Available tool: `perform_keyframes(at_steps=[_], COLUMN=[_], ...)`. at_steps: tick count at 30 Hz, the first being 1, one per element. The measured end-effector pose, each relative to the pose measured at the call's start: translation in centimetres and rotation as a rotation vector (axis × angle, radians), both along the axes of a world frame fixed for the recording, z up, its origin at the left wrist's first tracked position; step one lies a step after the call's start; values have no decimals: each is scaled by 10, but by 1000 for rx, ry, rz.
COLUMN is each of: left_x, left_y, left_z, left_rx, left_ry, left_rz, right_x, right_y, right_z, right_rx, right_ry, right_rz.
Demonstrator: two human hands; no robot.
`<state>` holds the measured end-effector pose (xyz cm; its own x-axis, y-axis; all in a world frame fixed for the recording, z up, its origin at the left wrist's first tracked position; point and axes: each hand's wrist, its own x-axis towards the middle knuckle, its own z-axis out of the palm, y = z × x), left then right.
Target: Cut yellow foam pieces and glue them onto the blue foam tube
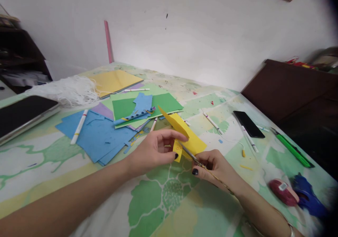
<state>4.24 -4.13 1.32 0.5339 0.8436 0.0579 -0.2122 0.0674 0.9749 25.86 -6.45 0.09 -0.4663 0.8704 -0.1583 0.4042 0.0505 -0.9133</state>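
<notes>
My left hand (164,147) pinches a folded sheet of yellow paper (194,135) above the table, thumb in front and fingers behind. A small drawn mark in orange shows on the paper's lower flap by the thumb. My right hand (213,164) is closed round a pair of scissors (192,155). Their metal blades point up and left and lie at the yellow paper, between the flap and the larger part. The scissors' handles are mostly hidden in the right hand.
Blue paper sheets (101,138) and green sheets (169,103) lie left and behind. Several markers are scattered about. On the right are a black phone (248,123), a green cutter knife (293,149) and a red object (283,192). White string (66,91) is heaped at left.
</notes>
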Motion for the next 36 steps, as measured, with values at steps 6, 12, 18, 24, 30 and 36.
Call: perform_keyframes(at_steps=[6, 12, 18, 24, 30, 36], left_x=[0, 0, -1, -3, -3, -4], left_y=[0, 1, 1, 3, 2, 2], left_z=[-1, 1, 1, -3, -3, -5], left_rx=[3, 1, 19, 177, 214, 233], left_ry=[-12, -6, 37, 155, 228, 252], left_rz=[-8, -30, -54, -66, -70, -89], right_x=[1, 6, 11, 15, 17, 17], right_y=[1, 3, 4, 6, 7, 6], right_z=[1, 4, 6, 9, 10, 9], right_rx=[-9, -24, -49, -79, -51, -54], right_ry=[-5, -52, -57, -86, -151, -179], right_rz=[1, -5, 11, 88, 94, 95])
